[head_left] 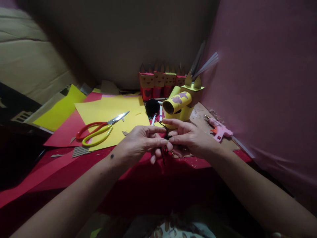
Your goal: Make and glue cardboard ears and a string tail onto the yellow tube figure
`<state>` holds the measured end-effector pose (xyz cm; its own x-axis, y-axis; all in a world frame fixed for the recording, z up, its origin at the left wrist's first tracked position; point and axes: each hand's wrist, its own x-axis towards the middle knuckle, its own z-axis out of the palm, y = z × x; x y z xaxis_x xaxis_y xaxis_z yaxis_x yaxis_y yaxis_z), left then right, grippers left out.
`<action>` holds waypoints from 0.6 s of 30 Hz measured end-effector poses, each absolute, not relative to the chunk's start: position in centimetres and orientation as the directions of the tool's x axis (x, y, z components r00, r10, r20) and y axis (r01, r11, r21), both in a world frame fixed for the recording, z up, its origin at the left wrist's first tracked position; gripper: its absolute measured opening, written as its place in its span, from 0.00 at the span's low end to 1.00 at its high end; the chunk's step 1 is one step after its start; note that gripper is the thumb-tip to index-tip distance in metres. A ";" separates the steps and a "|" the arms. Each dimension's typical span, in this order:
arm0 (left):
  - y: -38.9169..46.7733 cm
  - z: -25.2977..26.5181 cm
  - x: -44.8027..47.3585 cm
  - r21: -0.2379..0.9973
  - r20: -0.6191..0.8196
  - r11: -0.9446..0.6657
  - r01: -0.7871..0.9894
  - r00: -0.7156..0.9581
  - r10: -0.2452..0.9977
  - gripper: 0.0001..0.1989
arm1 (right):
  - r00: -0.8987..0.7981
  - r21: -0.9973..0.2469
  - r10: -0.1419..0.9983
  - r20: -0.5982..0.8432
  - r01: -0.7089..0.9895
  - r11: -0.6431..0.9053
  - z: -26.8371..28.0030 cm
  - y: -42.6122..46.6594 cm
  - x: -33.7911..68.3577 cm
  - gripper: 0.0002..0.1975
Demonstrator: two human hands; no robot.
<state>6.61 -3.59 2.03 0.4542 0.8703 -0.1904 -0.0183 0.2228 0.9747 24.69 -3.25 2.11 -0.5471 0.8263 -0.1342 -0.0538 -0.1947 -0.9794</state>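
Note:
Near the table's front edge, my left hand (151, 141) and my right hand (189, 137) meet with thumbs and fingertips pinched. Between them is a bunch of thin black yarn (168, 137), with loose strands (162, 155) hanging below. Both hands are closed on it; the fingers hide part of the bunch. Just behind the hands stand yellow paper-covered cardboard tubes (180, 100), one lying on top with purple shapes on it. A black ball of yarn (152, 107) and white markers (160, 114) are beyond my left hand.
Red-and-yellow-handled scissors (99, 130) lie on yellow paper (133, 107) at left. A pink glue gun (220, 129) rests on cardboard at right, near glue sticks (208, 64). Several box figures with faces (159, 79) stand at the back. Red cloth (138, 172) covers the table.

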 end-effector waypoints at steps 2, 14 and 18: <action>-3.3 1.7 6.7 0.971 -0.214 0.237 0.018 0.500 0.839 0.09 | -0.542 -0.980 0.826 -0.153 -0.023 -0.197 2.3 -3.2 24.5 0.34; -2.2 1.5 6.6 0.980 -0.196 0.192 0.056 0.464 0.864 0.05 | -0.558 -0.957 0.795 -0.237 -0.007 -0.290 2.0 -2.3 25.2 0.27; -2.2 2.1 6.5 0.982 -0.191 0.180 0.066 0.426 0.884 0.06 | -0.552 -0.944 0.786 -0.280 0.010 -0.329 1.9 -2.2 25.3 0.21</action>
<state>6.54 -2.16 2.06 0.4263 0.8843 -0.1905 0.0656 0.1799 0.9815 25.34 -2.18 1.94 -0.5518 0.7857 -0.2797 0.0102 -0.3290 -0.9443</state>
